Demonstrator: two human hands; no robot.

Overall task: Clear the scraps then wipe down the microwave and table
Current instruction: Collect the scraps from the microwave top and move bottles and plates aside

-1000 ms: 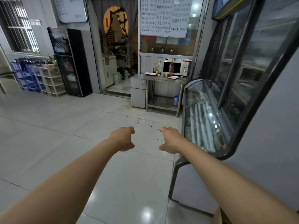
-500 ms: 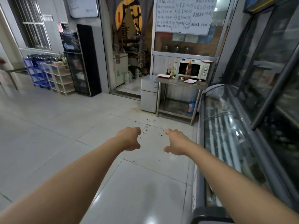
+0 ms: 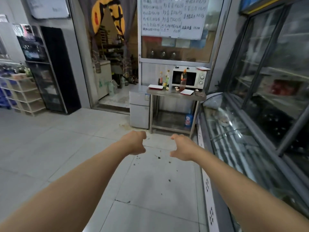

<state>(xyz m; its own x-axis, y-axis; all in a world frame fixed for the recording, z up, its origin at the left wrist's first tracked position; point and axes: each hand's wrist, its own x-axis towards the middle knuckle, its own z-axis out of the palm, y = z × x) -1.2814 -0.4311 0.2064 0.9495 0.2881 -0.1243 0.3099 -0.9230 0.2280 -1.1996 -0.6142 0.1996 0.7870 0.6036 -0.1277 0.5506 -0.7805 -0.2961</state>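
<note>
- Both arms are held out over the tiled floor; left hand (image 3: pixel 134 142) and right hand (image 3: pixel 182 148) are loosely curled, fingers holding nothing.
- The microwave (image 3: pixel 189 78) is sat on the steel bench (image 3: pixel 175 95) well ahead, against the wall.
- Bottles (image 3: pixel 164 79), red-rimmed trays (image 3: pixel 155 87) and small scraps (image 3: pixel 176 88) are spotted on the bench too.

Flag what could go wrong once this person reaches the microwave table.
1. A tall bottle stands right in front of the microwave door; wiping there could tip it over.
2. A shallow tray lies near the front edge of the table; a sweeping wipe might push it off.
3. Dark bits dot the floor on the way; they may get trodden around.
</note>
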